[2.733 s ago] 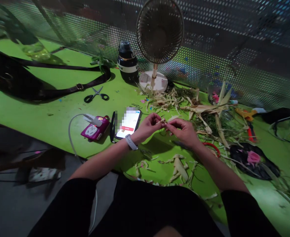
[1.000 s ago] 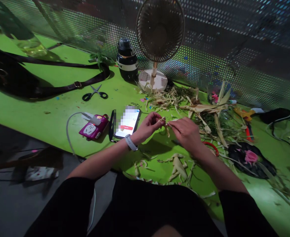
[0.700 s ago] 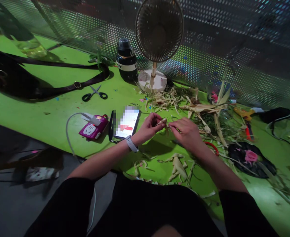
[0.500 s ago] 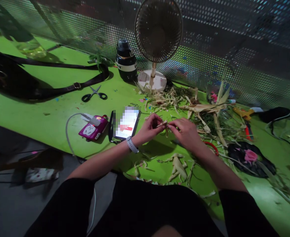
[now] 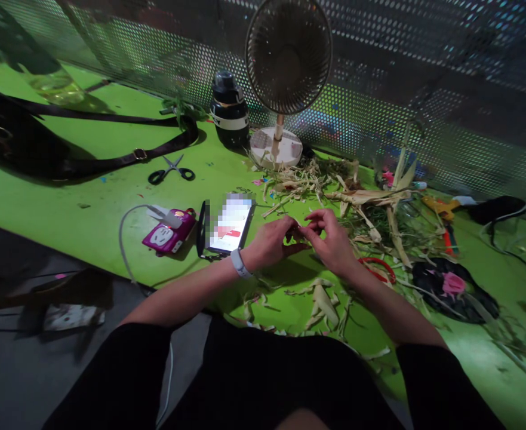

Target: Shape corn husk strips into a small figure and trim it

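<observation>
My left hand (image 5: 271,242) and right hand (image 5: 333,245) meet at the fingertips, fingers curled; from here I cannot tell whether they pinch anything. Below them a pale husk (image 5: 325,304) lies on the green table (image 5: 227,173); dry strips (image 5: 305,184) heap beyond, near the fan (image 5: 288,60).

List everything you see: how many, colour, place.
Table: one, green, throughout
Panel: one, grey, back
Fan: one, pale base, back centre
Bottle: one, black and white, left of fan
Bag: one, dark, far left
Container: one, clear, back left
Scissors: one pair, black handles, by bag
Phone: one, bright screen, centre left
Socket block: one, purple, left of phone
Cable: one, pale, by socket block
Strips: many, pale tan, centre and right
Looped item: one, red, centre right
Pad: one, black, right
Flower piece: one, pink, on pad
Tool: one, yellow, back right
Unclear object: one, black, far right
Wristband: one, pale grey, near phone
Left hand, right hand: one each, bare, centre
</observation>
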Available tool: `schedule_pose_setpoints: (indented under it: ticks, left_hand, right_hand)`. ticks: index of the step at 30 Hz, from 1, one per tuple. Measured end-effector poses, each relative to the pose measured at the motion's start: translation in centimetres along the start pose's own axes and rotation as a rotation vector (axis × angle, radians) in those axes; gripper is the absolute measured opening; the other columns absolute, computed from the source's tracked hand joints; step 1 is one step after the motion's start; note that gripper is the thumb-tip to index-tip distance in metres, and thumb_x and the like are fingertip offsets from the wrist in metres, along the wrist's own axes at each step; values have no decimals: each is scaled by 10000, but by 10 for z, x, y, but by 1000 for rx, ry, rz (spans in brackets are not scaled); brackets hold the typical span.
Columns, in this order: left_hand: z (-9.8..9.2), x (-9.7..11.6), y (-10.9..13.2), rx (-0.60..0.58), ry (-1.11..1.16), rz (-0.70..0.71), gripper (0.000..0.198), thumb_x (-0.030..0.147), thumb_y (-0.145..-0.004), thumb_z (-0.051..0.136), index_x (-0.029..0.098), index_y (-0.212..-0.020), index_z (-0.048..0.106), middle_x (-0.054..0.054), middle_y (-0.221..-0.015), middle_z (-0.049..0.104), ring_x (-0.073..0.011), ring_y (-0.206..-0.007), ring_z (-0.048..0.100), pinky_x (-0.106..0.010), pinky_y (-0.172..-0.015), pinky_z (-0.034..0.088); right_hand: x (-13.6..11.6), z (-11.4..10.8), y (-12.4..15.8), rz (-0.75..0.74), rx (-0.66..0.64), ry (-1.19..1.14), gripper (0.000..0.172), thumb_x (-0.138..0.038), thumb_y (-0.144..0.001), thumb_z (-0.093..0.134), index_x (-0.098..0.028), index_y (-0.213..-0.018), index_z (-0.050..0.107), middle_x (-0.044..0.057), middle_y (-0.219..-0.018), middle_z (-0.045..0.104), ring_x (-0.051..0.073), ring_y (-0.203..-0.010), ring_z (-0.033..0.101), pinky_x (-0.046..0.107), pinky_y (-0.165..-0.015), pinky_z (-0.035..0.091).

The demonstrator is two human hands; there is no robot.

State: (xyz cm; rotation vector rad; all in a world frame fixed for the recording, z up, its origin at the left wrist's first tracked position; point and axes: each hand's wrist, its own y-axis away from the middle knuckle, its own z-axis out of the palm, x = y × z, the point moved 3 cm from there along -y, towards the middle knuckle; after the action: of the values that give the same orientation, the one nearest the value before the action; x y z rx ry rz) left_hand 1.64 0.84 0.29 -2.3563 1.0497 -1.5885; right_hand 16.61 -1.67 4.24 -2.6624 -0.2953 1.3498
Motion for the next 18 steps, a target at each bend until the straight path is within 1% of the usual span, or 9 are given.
schedule_pose_setpoints:
  ticks: [2, 4, 7, 9, 10, 11, 15, 16, 18]
  left_hand:
    - [-2, 1, 0, 20, -97, 65, 203, 320, -803, 654, 168, -858, 532, -6, -722, 598, -110, -609, 545, -237, -572, 401]
    - [-4, 2, -1, 26, -142, 97, 167, 310, -819, 632, 170, -839, 543, -7, -709, 602, -108, -599, 540, -235, -568, 388]
    - [-4, 4, -3, 16, -170, 111, 173, 331, -839, 604, 170, -805, 553, -13, -694, 605, -105, -584, 531, -234, -560, 384]
    - [-3, 6, -4, -12, -148, 130, 177, 340, -844, 597, 171, -803, 560, -18, -700, 618, -105, -589, 541, -233, -559, 394]
    - [-2, 7, -4, -26, -127, 144, 170, 335, -845, 598, 172, -810, 563, -20, -706, 625, -106, -596, 550, -232, -560, 402]
    - [-1, 8, -4, -38, -102, 159, 161, 326, -844, 602, 172, -818, 564, -22, -709, 629, -106, -600, 557, -230, -561, 409]
    - [-2, 11, -1, -54, 32, 189, 150, 304, -840, 623, 168, -853, 562, -33, -729, 627, -101, -613, 575, -226, -578, 443]
    - [-2, 12, -1, -56, 76, 180, 154, 304, -838, 627, 167, -862, 561, -36, -743, 625, -101, -621, 580, -227, -585, 453]
    - [-4, 12, 0, -60, 176, 133, 161, 305, -837, 630, 167, -876, 556, -36, -768, 618, -103, -641, 589, -229, -600, 470]
  right_hand:
    - [-2, 2, 2, -17, -7, 22, 167, -349, -864, 586, -219, -955, 533, 24, -801, 661, 177, -741, 640, 312, -692, 493]
    - [-6, 0, 2, -93, 10, 118, 140, -349, -859, 600, -216, -884, 566, 42, -810, 655, 194, -777, 622, 334, -731, 485]
    - [-10, -14, -2, -232, 139, 296, 195, -407, -831, 633, -215, -804, 606, 69, -840, 642, 239, -883, 580, 399, -841, 452]
    - [-8, -27, -8, -234, 213, 314, 235, -444, -829, 622, -214, -784, 634, 79, -870, 642, 256, -936, 563, 433, -896, 426]
    - [-4, -31, -12, -191, 199, 274, 255, -454, -838, 601, -213, -772, 649, 78, -872, 649, 256, -939, 566, 438, -903, 423]
    - [1, -33, -17, -124, 140, 201, 285, -467, -845, 579, -210, -753, 663, 73, -857, 660, 249, -922, 577, 433, -894, 430]
    - [24, -22, -29, 220, -292, -233, 369, -507, -823, 551, -190, -719, 709, 47, -773, 698, 199, -812, 622, 367, -816, 474]
    - [27, -19, -31, 265, -327, -309, 351, -505, -797, 581, -185, -735, 711, 40, -770, 701, 185, -789, 620, 348, -797, 477]
    - [29, -18, -33, 278, -297, -380, 305, -478, -744, 653, -187, -815, 710, 24, -812, 702, 160, -775, 606, 313, -770, 471]
